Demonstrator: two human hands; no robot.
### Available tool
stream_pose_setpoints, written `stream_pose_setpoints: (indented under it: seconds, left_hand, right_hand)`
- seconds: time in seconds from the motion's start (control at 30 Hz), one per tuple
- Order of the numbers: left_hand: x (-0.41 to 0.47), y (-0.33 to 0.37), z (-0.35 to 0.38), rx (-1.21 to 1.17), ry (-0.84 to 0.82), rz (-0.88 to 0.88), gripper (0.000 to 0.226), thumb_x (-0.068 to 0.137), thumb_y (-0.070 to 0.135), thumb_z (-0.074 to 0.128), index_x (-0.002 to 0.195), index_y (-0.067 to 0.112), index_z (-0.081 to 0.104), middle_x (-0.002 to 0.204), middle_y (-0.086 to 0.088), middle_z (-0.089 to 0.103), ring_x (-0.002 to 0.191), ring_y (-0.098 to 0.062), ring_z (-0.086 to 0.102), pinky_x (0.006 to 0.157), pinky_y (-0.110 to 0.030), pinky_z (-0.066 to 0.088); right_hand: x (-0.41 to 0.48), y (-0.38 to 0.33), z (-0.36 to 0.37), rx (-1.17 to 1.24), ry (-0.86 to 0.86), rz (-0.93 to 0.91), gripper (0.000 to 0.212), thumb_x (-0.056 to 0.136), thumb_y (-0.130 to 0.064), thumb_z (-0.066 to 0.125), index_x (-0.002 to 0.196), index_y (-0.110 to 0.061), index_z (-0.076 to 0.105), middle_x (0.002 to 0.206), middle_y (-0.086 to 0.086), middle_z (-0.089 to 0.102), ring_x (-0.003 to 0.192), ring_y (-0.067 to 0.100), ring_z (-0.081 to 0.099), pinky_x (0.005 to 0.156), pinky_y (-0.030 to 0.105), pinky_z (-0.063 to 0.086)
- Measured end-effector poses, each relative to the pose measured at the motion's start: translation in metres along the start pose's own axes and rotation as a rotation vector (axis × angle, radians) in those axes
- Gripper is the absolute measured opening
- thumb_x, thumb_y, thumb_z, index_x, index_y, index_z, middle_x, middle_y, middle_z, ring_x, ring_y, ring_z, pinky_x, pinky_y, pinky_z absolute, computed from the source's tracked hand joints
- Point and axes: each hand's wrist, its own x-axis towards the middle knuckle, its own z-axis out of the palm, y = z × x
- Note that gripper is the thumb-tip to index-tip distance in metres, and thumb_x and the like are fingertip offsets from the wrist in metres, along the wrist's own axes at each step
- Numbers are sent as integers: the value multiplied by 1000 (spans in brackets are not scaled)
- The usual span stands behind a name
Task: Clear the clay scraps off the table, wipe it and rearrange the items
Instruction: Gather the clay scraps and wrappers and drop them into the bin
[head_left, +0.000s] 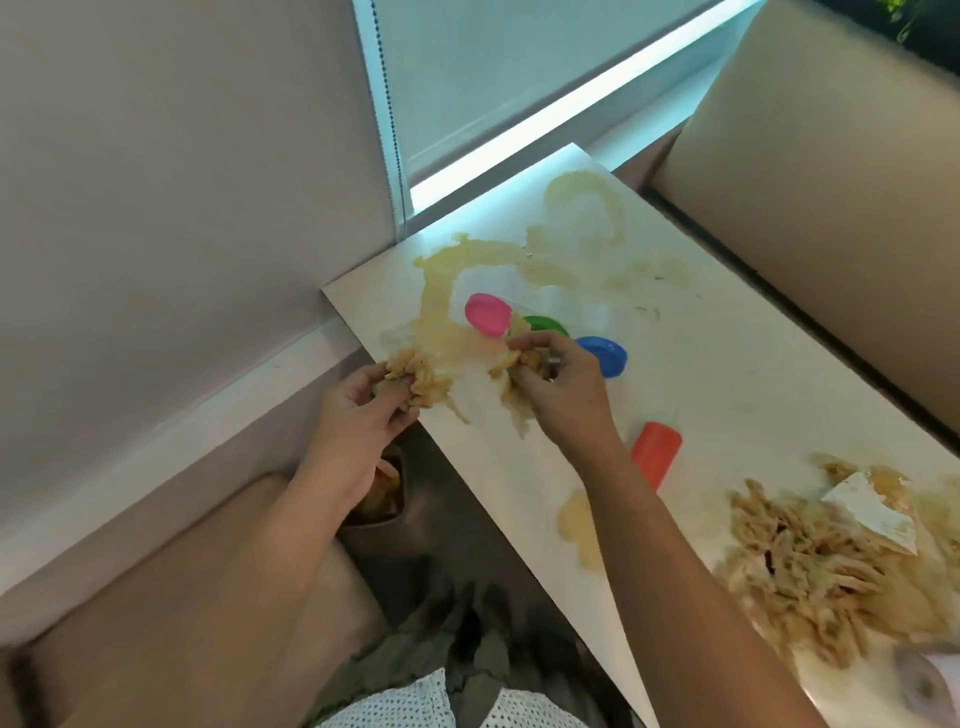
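Beige clay scraps (431, 384) lie in a clump at the near left corner of the white table (727, 364). My left hand (363, 410) sits at the table's edge with its fingers curled around part of that clump. My right hand (561, 384) pinches more clay scraps (511, 358) just right of it, along with a small metal piece I cannot identify. A bigger heap of clay shreds (810, 566) covers the table's near right end. Yellowish clay smears (582, 234) streak the far part of the tabletop.
A pink lid (487, 313), a green lid (545, 325) and a blue lid (605, 355) lie just beyond my right hand. An orange tub (657, 453) lies on its side by my right forearm. A white scraper (872, 509) rests on the big heap. A bin (384, 493) stands below the table's edge.
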Motion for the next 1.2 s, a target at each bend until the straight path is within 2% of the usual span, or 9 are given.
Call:
stream_pose_setpoints:
  seconds: [0.27, 0.43, 0.53, 0.63, 0.73, 0.9, 1.0, 1.1, 1.2]
  left_hand:
    - [20, -8, -108, -24, 226, -70, 19, 97, 9, 66, 109, 22, 72, 102, 2, 79, 102, -15, 74, 91, -30, 57]
    - [28, -37, -155, 18, 336, -84, 21, 97, 9, 67, 109, 26, 70, 108, 0, 76, 102, -15, 74, 82, -22, 60]
    - [44, -64, -172, 67, 390, -99, 21, 96, 11, 68, 108, 28, 70, 105, 3, 77, 102, -14, 74, 86, -28, 60]
    - [70, -102, -189, 115, 441, -125, 22, 95, 16, 71, 114, 28, 72, 108, 5, 77, 102, -12, 74, 93, -39, 60]
    - [104, -152, -207, 128, 486, -148, 23, 94, 20, 73, 115, 30, 72, 109, 7, 76, 101, -11, 74, 93, -40, 61]
    - [169, -253, -238, 168, 512, -195, 19, 94, 25, 74, 107, 38, 71, 104, 9, 76, 97, -9, 74, 92, -43, 61]
    - [206, -308, -255, 259, 496, -222, 16, 93, 30, 75, 103, 41, 69, 100, 10, 76, 95, -9, 74, 89, -41, 62]
    - [241, -356, -272, 330, 432, -330, 17, 93, 37, 72, 108, 44, 65, 108, 11, 72, 101, -11, 70, 92, -40, 60]
    - [265, -395, -289, 270, 343, -490, 38, 88, 48, 69, 123, 41, 56, 120, 4, 70, 109, -17, 67, 99, -44, 56]
  right_hand:
    - [-4, -2, 130, 48, -264, 96, 27, 83, -16, 71, 98, -38, 74, 102, -1, 73, 82, 24, 69, 75, 54, 60]
    - [-13, 17, 194, 39, -414, 167, 24, 91, -15, 70, 101, -37, 70, 110, -7, 69, 94, 15, 69, 71, 30, 61]
    - [-9, 42, 224, 34, -452, 202, 22, 91, -15, 71, 103, -32, 66, 104, -12, 68, 95, 3, 67, 78, 23, 57]
    - [2, 84, 256, 12, -457, 238, 23, 91, -14, 71, 103, -32, 63, 106, -11, 67, 98, 3, 66, 83, 24, 57]
    - [14, 142, 292, 14, -445, 316, 26, 91, -12, 71, 103, -33, 63, 108, -11, 68, 99, 3, 67, 86, 29, 59]
    - [33, 253, 357, -50, -414, 335, 25, 90, -7, 69, 100, -30, 62, 104, -11, 66, 93, -7, 61, 83, 22, 54]
    - [50, 316, 394, -72, -429, 353, 24, 89, -4, 67, 103, -24, 61, 105, -9, 65, 94, -2, 61, 85, 22, 51]
    - [68, 365, 425, -117, -546, 435, 27, 91, -12, 68, 110, -28, 59, 110, -12, 64, 105, 7, 61, 95, 32, 52]
    - [81, 401, 440, -263, -732, 450, 38, 97, -20, 63, 131, -31, 52, 121, -14, 55, 123, 14, 52, 111, 36, 40]
